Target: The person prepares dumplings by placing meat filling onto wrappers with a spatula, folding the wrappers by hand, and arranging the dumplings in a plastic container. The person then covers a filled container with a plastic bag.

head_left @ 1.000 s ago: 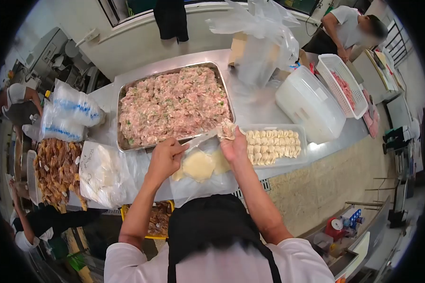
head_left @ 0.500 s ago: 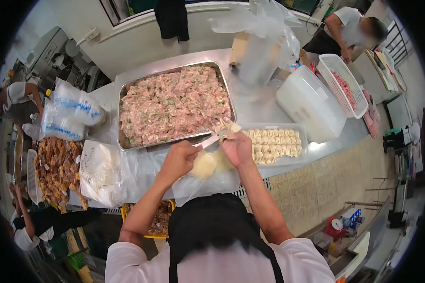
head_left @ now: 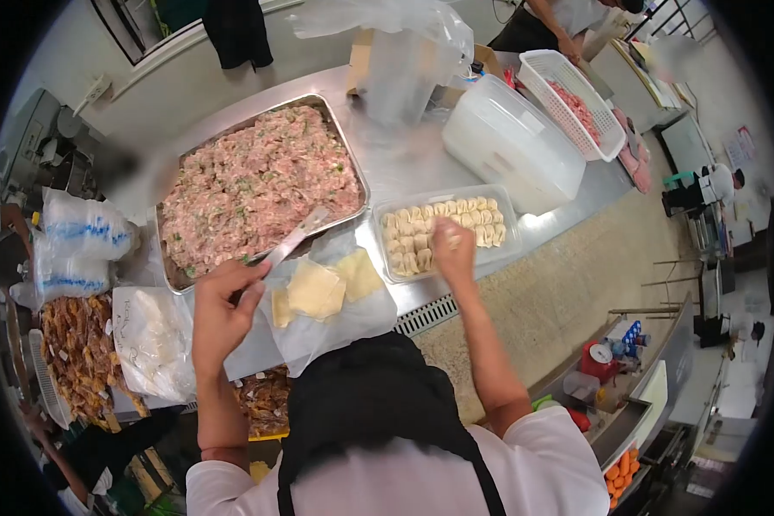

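Observation:
My left hand is closed on the handle of a flat metal spatula, whose blade reaches over the near edge of the tray of minced meat. Round dough wrappers lie on a plastic sheet between my hands. Over the clear container with rows of folded dumplings, my right hand has its fingers curled together. Whatever is in those fingers is too small and blurred to make out.
A lidded plastic box and a white basket of meat stand at the back right. Bagged goods and browned meat pieces are at the left. A person's arm shows beyond the table.
My right hand has moved right, from beside the spatula to over the dumplings. The spatula in my left hand has drawn away from it. The whole view has turned to the right.

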`<state>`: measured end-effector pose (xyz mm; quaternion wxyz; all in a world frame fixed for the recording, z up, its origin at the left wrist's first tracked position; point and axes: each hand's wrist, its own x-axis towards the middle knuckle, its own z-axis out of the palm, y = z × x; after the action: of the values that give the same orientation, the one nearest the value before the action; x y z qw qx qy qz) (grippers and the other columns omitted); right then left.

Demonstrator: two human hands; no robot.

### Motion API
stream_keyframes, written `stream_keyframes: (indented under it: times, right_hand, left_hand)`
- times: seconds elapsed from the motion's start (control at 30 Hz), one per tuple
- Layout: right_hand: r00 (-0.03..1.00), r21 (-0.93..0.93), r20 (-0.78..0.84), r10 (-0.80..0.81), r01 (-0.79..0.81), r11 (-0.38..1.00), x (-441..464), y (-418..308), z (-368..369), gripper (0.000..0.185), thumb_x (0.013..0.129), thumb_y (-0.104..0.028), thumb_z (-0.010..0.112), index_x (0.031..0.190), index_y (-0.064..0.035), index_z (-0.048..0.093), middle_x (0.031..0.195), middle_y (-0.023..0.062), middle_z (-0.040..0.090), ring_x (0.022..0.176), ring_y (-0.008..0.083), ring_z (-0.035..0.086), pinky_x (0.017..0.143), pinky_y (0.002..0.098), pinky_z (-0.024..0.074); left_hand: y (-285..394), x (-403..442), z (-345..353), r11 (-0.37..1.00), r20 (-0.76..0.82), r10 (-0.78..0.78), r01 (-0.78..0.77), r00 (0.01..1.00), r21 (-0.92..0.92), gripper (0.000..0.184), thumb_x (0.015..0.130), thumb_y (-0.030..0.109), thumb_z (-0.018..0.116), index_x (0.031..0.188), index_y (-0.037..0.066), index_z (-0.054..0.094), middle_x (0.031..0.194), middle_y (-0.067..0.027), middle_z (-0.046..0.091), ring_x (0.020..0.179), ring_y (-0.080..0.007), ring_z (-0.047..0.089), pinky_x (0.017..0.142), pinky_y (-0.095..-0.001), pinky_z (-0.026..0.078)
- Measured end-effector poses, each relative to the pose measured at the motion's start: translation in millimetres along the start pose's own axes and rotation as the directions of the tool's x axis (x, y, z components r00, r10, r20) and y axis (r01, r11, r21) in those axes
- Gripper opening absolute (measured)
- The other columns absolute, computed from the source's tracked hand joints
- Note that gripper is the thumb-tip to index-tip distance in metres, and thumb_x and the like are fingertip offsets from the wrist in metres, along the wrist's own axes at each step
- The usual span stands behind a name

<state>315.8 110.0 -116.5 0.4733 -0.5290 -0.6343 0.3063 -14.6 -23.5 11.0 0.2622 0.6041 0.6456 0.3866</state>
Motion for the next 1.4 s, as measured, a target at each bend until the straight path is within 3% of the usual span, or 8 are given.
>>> stream_keyframes:
  times: [0.23,0.4,0.73,0.8,0.97,1.13,1.23,1.4]
  right_hand:
    - [0.943,-0.360,0.128,0.306,-0.244,0.901,26.9,37.7,-96.3,0.034,0.099,-0.028,0.061,0.095,0.0053,0.067,0.089,0.0226,0.066,0.084,0.0326,0.066,0.077,0.0416,0.0495]
    - [0.912,-0.587,0.410,0.017,0.250,0.770,16.1,76.4,-93.4,0.023,0.083,-0.009,0.070,0.100,0.0028,0.060,0.102,0.0250,0.061,0.098,0.0440,0.059,0.084,0.0464,0.0479]
    - [0.949,-0.594,0.275,0.152,0.043,0.803,18.5,98.9,-67.3,0.039,0.060,-0.004,0.083,0.086,-0.0016,0.055,0.070,0.0151,0.062,0.068,0.0373,0.064,0.064,0.0460,0.0508]
    - [0.956,-0.763,0.250,0.152,0.097,0.639,19.5,95.0,-65.9,0.037,0.063,-0.005,0.084,0.089,-0.0010,0.058,0.076,0.0161,0.064,0.073,0.0340,0.066,0.066,0.0436,0.0515]
    - [0.929,-0.523,0.370,-0.032,0.236,0.819,2.8,-9.1,-13.1,0.024,0.072,-0.003,0.078,0.092,-0.0016,0.065,0.087,0.0150,0.067,0.083,0.0321,0.068,0.075,0.0415,0.0532]
    - [0.589,0.090,0.731,-0.345,0.419,0.904,-60.4,-37.6,101.0,0.019,0.070,-0.004,0.074,0.088,-0.0042,0.069,0.092,0.0114,0.066,0.093,0.0325,0.065,0.078,0.0422,0.0537]
    - [0.455,-0.009,0.832,-0.317,0.584,0.812,-69.2,-34.5,141.1,0.017,0.072,-0.007,0.076,0.087,-0.0048,0.069,0.089,0.0107,0.065,0.093,0.0316,0.064,0.077,0.0437,0.0533]
    - [0.504,0.022,0.802,-0.322,0.512,0.859,-60.5,-27.1,148.2,0.015,0.078,-0.012,0.075,0.087,-0.0037,0.066,0.088,0.0110,0.065,0.090,0.0314,0.064,0.077,0.0434,0.0527]
  left_hand:
    - [-21.5,-5.2,-1.6,1.000,0.010,-0.007,0.007,1.000,0.022,0.033,0.077,-0.005,0.070,0.109,0.000,0.074,0.075,-0.0118,0.063,0.064,-0.0182,0.055,0.059,-0.0299,0.042]
    - [-32.3,-6.2,2.4,0.999,0.032,-0.055,0.055,0.998,0.002,0.032,0.079,-0.002,0.071,0.111,0.001,0.074,0.077,-0.0045,0.060,0.062,-0.0094,0.041,0.056,-0.0264,0.032]
    - [-45.3,-15.9,-10.2,0.996,-0.017,-0.087,0.087,0.996,0.031,0.034,0.079,-0.003,0.070,0.112,0.002,0.074,0.078,-0.0069,0.062,0.060,-0.0122,0.045,0.056,-0.0275,0.037]
    - [-50.5,-20.0,-14.0,0.991,-0.038,-0.130,0.130,0.991,0.009,0.035,0.079,-0.002,0.070,0.113,0.003,0.074,0.079,-0.0067,0.063,0.060,-0.0123,0.044,0.056,-0.0270,0.036]
    - [-59.8,-28.6,-21.3,0.978,-0.101,-0.207,0.209,0.973,0.010,0.035,0.080,-0.001,0.070,0.114,0.005,0.074,0.086,-0.0084,0.068,0.063,-0.0124,0.048,0.058,-0.0274,0.040]
    - [-65.7,-29.2,-9.8,0.963,-0.094,-0.268,0.264,0.959,-0.047,0.035,0.080,0.001,0.071,0.115,0.007,0.074,0.094,-0.0095,0.071,0.067,-0.0132,0.053,0.061,-0.0282,0.045]
    - [-60.3,-31.2,-11.5,0.972,-0.111,-0.234,0.232,0.966,-0.034,0.034,0.083,-0.001,0.071,0.116,0.005,0.074,0.080,0.0038,0.057,0.064,-0.0022,0.041,0.055,-0.0217,0.034]
    - [-79.1,-14.0,-13.4,0.974,-0.095,-0.041,0.061,0.995,0.220,0.037,0.084,0.002,0.067,0.120,0.007,0.071,0.081,-0.0097,0.068,0.068,-0.0244,0.060,0.065,-0.0357,0.047]
